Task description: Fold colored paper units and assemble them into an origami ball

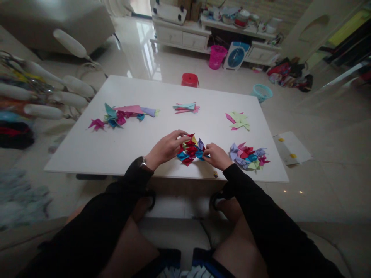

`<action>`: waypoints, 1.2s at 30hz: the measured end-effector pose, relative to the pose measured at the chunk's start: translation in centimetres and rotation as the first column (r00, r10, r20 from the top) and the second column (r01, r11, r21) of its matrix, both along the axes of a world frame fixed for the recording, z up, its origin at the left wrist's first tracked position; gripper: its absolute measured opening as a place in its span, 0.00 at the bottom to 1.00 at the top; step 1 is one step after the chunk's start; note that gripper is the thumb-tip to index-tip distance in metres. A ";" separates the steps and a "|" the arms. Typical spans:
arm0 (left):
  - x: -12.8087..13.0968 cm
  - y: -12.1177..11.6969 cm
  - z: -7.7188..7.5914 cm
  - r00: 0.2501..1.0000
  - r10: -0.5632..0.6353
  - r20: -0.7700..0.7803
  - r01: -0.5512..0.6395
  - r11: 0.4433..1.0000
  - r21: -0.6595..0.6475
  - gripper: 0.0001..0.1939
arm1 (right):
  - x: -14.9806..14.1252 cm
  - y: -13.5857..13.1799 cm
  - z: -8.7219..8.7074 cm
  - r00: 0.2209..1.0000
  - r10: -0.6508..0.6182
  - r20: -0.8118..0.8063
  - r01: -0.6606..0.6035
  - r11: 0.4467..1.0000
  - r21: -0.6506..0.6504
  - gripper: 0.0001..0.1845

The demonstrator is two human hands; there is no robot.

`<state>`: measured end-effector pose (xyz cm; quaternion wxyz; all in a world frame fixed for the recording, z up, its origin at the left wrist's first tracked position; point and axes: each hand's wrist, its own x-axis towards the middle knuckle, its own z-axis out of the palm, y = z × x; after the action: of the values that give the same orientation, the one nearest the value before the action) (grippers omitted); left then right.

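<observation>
A hard press from the left hand or right hand could squash or tear the origami pile, and a bump could scatter it. It sits on the table in the middle of the frame, between both hands. Fingers touch it on each side, but I can't tell if either grip pinches any paper. The bright paper looks thin and crisp, with pointy corners; the table looks flat and smooth.

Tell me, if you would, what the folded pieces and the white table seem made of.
Folded pieces: probably paper, fairly matte, given sharp creases and pointed flaps. White table: smooth, perhaps laminate or painted board; even colour, no grain visible.
</observation>
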<state>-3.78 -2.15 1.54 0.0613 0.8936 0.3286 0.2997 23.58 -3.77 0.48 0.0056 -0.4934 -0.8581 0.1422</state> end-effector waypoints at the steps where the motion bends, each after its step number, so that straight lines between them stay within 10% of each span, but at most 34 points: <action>1: -0.1 0.0 0.1 1.000 0.003 0.003 -0.003 1.000 -0.003 0.24 | -0.2 -0.1 -0.2 0.998 0.002 0.060 -0.001 1.000 -0.015 0.07; 29: -1.3 0.8 0.4 0.992 0.127 -0.024 -0.129 0.986 -0.107 0.18 | -1.4 0.0 -1.8 0.981 -0.050 0.188 0.065 0.995 -0.073 0.08; 33: -2.6 2.0 -1.4 0.935 0.354 0.018 -0.337 0.903 -0.267 0.17 | -1.3 -0.1 -1.6 0.984 -0.047 0.169 0.058 0.997 -0.058 0.07; 36: -4.6 3.4 -3.3 0.835 0.549 -0.038 -0.505 0.738 -0.448 0.16 | -1.2 -0.2 -1.2 0.985 -0.039 0.165 0.052 0.996 -0.078 0.08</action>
<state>-8.36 1.23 -1.76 0.1899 0.7104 0.6236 0.2655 22.42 -3.98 -0.76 -0.0820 -0.5228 -0.8375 0.1362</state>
